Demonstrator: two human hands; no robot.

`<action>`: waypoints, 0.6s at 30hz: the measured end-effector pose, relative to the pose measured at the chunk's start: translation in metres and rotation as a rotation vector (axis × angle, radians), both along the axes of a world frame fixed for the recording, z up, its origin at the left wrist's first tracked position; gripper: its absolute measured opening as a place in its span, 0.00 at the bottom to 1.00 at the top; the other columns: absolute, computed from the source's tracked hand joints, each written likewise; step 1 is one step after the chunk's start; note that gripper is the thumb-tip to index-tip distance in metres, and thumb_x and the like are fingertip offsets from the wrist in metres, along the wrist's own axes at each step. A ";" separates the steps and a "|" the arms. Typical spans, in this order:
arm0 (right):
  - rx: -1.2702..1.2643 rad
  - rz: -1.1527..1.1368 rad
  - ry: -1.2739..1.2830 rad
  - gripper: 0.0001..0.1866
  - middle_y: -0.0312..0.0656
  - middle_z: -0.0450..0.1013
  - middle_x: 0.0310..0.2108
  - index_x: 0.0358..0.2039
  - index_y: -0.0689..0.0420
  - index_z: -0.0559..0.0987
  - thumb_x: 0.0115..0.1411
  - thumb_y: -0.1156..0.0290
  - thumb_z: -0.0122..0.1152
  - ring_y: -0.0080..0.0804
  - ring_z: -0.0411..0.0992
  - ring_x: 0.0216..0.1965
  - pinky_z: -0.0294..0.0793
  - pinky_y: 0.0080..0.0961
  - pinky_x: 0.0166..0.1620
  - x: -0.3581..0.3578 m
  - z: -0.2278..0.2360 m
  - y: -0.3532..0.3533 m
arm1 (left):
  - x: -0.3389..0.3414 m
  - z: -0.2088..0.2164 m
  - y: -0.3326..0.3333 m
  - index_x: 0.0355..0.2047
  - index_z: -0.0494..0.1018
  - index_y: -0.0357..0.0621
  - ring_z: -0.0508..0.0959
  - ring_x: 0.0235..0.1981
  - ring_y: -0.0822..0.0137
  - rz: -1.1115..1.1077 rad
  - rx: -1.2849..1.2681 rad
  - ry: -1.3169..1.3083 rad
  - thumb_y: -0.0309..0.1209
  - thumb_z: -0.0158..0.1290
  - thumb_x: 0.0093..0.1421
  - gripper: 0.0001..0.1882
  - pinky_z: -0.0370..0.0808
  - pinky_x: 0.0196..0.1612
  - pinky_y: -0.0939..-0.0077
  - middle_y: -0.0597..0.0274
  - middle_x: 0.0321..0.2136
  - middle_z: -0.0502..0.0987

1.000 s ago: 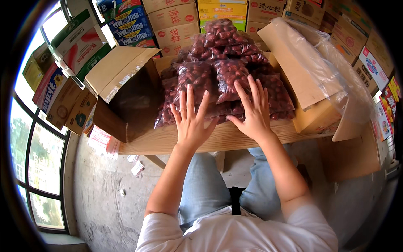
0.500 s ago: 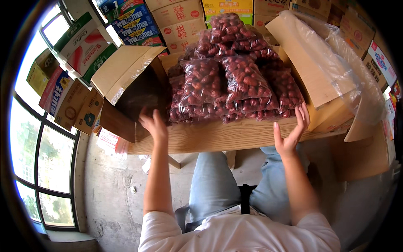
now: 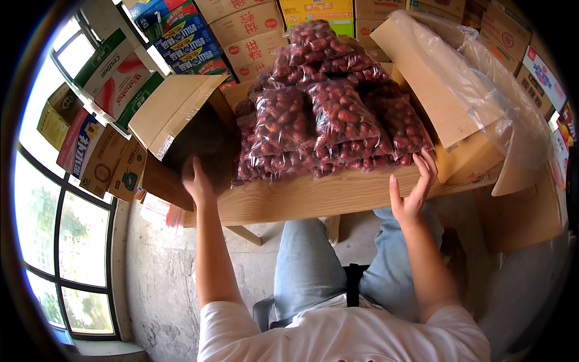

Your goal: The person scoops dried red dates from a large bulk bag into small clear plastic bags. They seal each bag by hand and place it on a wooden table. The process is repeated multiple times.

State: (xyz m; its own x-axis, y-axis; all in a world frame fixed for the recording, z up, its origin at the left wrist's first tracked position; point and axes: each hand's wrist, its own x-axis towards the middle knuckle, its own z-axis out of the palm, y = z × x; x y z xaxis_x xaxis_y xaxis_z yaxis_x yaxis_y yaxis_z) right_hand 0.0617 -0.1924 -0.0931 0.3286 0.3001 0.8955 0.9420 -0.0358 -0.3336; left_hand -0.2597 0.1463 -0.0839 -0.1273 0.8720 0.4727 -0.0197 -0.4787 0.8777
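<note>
Clear plastic bags of dark red dates (image 3: 345, 114) are piled in a stepped heap on a wooden table (image 3: 313, 196) in front of me. My left hand (image 3: 199, 184) is at the front edge of an open cardboard box (image 3: 172, 108) that lies on its side, left of the heap. Its fingers are apart, slightly blurred, with nothing seen in them. My right hand (image 3: 413, 190) is raised by the heap's lower right corner. Its fingers are spread and it holds nothing; the fingertips are close to the lowest right bag, and I cannot tell if they touch it.
Right of the heap stands another open carton (image 3: 434, 84) with a clear plastic liner (image 3: 525, 114) over its flap. Stacked cartons (image 3: 247, 30) line the back, and more boxes (image 3: 111, 160) stand by the window at left. Red-and-white plastic packets (image 3: 161, 212) hang near the table's left end.
My left hand has moved left, away from the date bags to the box's edge. My right hand stays spread by the heap's right corner. The whole view has shifted slightly.
</note>
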 end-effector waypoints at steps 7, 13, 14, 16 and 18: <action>0.034 0.099 0.014 0.26 0.55 0.63 0.54 0.53 0.64 0.66 0.53 0.75 0.61 0.49 0.62 0.55 0.61 0.41 0.58 -0.001 0.008 0.003 | -0.018 0.075 -0.094 0.26 0.73 0.38 0.73 0.30 0.75 -0.177 0.218 0.235 0.17 0.60 0.53 0.07 0.70 0.36 0.79 0.65 0.28 0.76; 0.014 0.487 0.239 0.25 0.49 0.69 0.49 0.50 0.63 0.70 0.52 0.74 0.65 0.41 0.68 0.49 0.66 0.33 0.55 -0.032 0.062 0.010 | -0.020 0.164 -0.194 0.24 0.71 0.36 0.77 0.27 0.64 -0.596 0.377 0.765 0.13 0.60 0.41 0.11 0.72 0.31 0.75 0.60 0.23 0.76; -0.010 0.583 0.255 0.27 0.47 0.70 0.47 0.50 0.63 0.70 0.51 0.71 0.68 0.38 0.69 0.48 0.67 0.32 0.54 -0.039 0.074 0.010 | -0.015 0.170 -0.203 0.25 0.71 0.36 0.78 0.27 0.64 -0.663 0.394 0.761 0.13 0.60 0.41 0.12 0.72 0.31 0.75 0.60 0.23 0.76; -0.079 0.888 0.327 0.31 0.44 0.70 0.48 0.52 0.62 0.70 0.48 0.68 0.72 0.36 0.69 0.49 0.67 0.30 0.54 -0.053 0.095 0.008 | -0.007 0.179 -0.217 0.27 0.71 0.35 0.79 0.27 0.63 -0.767 0.438 0.792 0.12 0.61 0.41 0.13 0.73 0.31 0.74 0.59 0.24 0.76; -0.141 1.034 0.337 0.31 0.44 0.72 0.48 0.51 0.61 0.72 0.47 0.69 0.74 0.35 0.70 0.49 0.67 0.30 0.53 -0.064 0.112 0.002 | 0.004 0.185 -0.228 0.27 0.72 0.35 0.79 0.27 0.63 -0.825 0.476 0.787 0.12 0.60 0.42 0.13 0.73 0.31 0.74 0.59 0.25 0.76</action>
